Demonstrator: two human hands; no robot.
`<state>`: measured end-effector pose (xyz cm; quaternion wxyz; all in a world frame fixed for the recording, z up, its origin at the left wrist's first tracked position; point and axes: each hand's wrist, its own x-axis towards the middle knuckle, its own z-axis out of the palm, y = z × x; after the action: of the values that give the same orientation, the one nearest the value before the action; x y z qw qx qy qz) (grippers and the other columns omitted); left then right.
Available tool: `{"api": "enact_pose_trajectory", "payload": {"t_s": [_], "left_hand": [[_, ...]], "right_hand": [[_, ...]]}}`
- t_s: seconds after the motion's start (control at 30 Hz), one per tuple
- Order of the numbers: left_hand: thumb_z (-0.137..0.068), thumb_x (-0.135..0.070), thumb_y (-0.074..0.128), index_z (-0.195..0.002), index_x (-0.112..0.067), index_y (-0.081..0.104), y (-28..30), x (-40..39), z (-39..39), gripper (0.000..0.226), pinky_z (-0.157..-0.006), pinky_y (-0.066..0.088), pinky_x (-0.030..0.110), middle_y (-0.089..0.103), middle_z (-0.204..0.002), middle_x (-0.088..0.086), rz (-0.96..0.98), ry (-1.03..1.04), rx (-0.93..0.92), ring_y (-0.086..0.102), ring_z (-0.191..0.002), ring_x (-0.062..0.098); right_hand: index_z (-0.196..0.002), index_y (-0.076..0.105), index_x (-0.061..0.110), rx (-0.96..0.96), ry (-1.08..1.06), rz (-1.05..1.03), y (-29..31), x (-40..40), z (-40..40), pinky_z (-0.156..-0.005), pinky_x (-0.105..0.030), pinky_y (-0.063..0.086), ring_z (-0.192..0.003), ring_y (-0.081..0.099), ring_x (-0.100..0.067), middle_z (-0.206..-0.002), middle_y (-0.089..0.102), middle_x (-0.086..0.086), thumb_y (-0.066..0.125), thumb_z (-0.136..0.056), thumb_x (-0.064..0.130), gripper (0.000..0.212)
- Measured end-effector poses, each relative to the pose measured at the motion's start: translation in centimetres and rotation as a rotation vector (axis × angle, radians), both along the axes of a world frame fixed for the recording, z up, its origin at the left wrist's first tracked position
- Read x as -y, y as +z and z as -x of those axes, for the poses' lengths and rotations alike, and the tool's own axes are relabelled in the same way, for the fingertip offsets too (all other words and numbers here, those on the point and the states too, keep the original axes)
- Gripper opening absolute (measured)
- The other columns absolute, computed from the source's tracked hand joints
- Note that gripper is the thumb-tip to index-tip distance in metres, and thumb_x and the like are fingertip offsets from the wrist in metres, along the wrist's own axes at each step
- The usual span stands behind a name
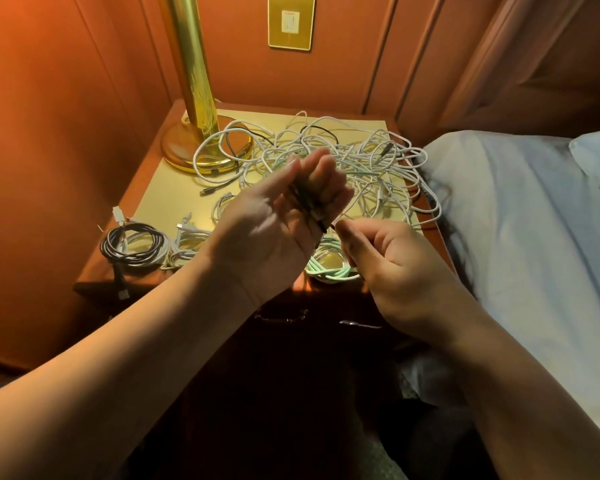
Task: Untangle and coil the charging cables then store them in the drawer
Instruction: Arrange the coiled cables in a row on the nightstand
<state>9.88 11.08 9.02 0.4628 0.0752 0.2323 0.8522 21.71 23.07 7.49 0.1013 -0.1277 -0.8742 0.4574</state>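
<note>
Nearest us, our right hand (pixel 392 261) pinches the free end of a dark cable (pixel 309 206), while our left hand (pixel 281 216), palm up with fingers straight, carries its loops wound around the fingers. Below them, coiled cables (pixel 132 247) and a green coil (pixel 329 268) lie on the table (pixel 174 188). Farther back sprawls the white tangle (pixel 343 157), touching the brass lamp base (pixel 187 147).

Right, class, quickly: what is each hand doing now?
Left hand: fingers straight, dark cable wound round them.
Right hand: pinches that cable's end.
</note>
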Motion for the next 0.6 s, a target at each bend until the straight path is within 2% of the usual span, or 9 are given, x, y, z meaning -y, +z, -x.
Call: {"api": "enact_pose_trajectory", "payload": {"t_s": [0.1,0.17,0.27,0.33,0.4,0.43,0.53,0.6], "left_hand": [[-0.111,-0.025,0.030,-0.107,-0.002,0.067,-0.4,-0.4,0.9,0.045,-0.089,0.060,0.033,0.076,-0.090,0.009,0.062,0.107,-0.050,0.075,-0.086,0.019],[-0.113,-0.026,0.026,-0.116,0.001,0.064,-0.9,-0.5,1.4,0.047,-0.092,0.060,0.036,0.077,-0.097,0.012,0.158,0.126,-0.165,0.075,-0.096,0.022],[-0.113,-0.022,0.030,-0.119,0.004,0.064,-1.5,-0.7,1.3,0.043,-0.096,0.058,0.037,0.076,-0.107,0.016,0.308,0.172,-0.537,0.073,-0.107,0.027],[-0.112,-0.017,0.036,-0.119,0.001,0.065,-2.1,-0.4,1.7,0.035,-0.097,0.057,0.035,0.075,-0.110,0.013,0.428,0.285,-0.900,0.073,-0.108,0.023],[-0.111,-0.017,0.041,-0.118,-0.003,0.067,-2.6,0.0,2.6,0.030,-0.096,0.057,0.034,0.075,-0.108,0.008,0.566,0.333,-1.279,0.073,-0.104,0.015],[-0.110,-0.018,0.043,-0.116,-0.005,0.068,-2.7,0.2,3.1,0.029,-0.095,0.058,0.035,0.075,-0.105,0.006,0.621,0.275,-1.382,0.073,-0.102,0.013],[-0.110,-0.024,0.045,-0.102,-0.012,0.072,-2.7,0.6,3.5,0.030,-0.083,0.058,0.038,0.072,-0.085,0.000,0.675,0.039,-1.419,0.070,-0.082,0.012],[-0.109,-0.034,0.042,-0.089,-0.015,0.071,-2.4,0.6,3.1,0.041,-0.067,0.049,0.042,0.062,-0.068,0.003,0.642,-0.037,-1.431,0.059,-0.065,0.019]], "right_hand": [[-0.078,0.065,0.015,0.029,0.011,-0.043,0.0,0.4,0.0,-0.069,-0.045,0.050,-0.068,0.060,-0.017,-0.071,0.064,0.002,0.046,-0.110,0.042,0.045],[-0.068,0.058,0.020,0.013,0.007,-0.094,0.1,0.6,-0.1,-0.060,-0.035,0.045,-0.059,0.053,-0.011,-0.061,0.057,0.008,0.049,-0.109,0.039,0.046],[-0.064,0.052,0.025,-0.004,0.009,-0.110,0.3,0.7,-0.1,-0.053,-0.022,0.035,-0.056,0.049,-0.008,-0.056,0.052,0.014,0.051,-0.108,0.036,0.046],[-0.064,0.051,0.025,-0.038,0.021,-0.101,0.5,0.7,-0.3,-0.053,-0.023,0.034,-0.054,0.047,-0.008,-0.055,0.050,0.013,0.051,-0.108,0.036,0.046],[-0.063,0.049,0.026,-0.087,0.042,-0.073,0.8,0.7,-0.6,-0.051,-0.024,0.034,-0.052,0.044,-0.008,-0.054,0.047,0.012,0.051,-0.108,0.034,0.046],[-0.063,0.050,0.026,-0.113,0.044,-0.066,1.0,0.8,-0.8,-0.051,-0.023,0.034,-0.052,0.045,-0.008,-0.054,0.047,0.012,0.052,-0.108,0.032,0.045],[-0.068,0.056,0.024,-0.150,0.014,-0.023,1.3,0.6,-1.3,-0.048,-0.024,0.039,-0.048,0.046,-0.007,-0.053,0.051,0.009,0.058,-0.105,0.030,0.037],[-0.072,0.060,0.026,-0.177,-0.006,0.028,1.4,0.2,-1.5,-0.047,-0.040,0.047,-0.049,0.047,-0.016,-0.055,0.050,0.006,0.060,-0.105,0.027,0.032]]}}
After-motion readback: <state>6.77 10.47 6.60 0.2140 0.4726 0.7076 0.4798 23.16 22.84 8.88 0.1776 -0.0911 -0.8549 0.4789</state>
